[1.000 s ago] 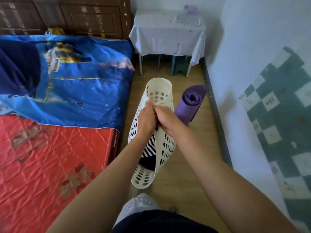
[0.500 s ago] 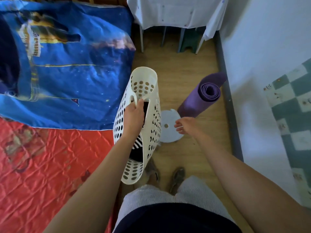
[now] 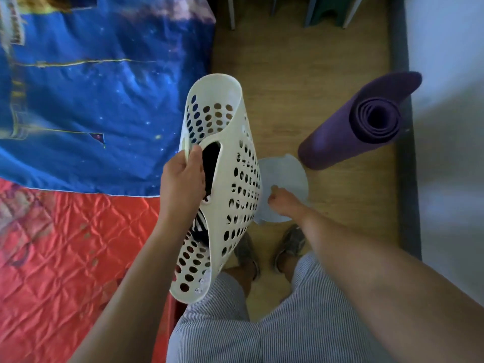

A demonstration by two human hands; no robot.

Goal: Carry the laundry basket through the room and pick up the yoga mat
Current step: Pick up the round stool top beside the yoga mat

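You have a single view, from the camera on your head, pitched steeply down along your own body; your striped shorts (image 3: 262, 328) and both shoes (image 3: 272, 247) fill the lower middle, so the lens faces almost straight at the wooden floor (image 3: 301, 74); the wide angle bends the edges, with the bed (image 3: 78, 231) along the left and the wall (image 3: 450, 179) along the right; both forearms run in close from the bottom corners; the far end of the room is cut off at the top; no second view overlaps this one.
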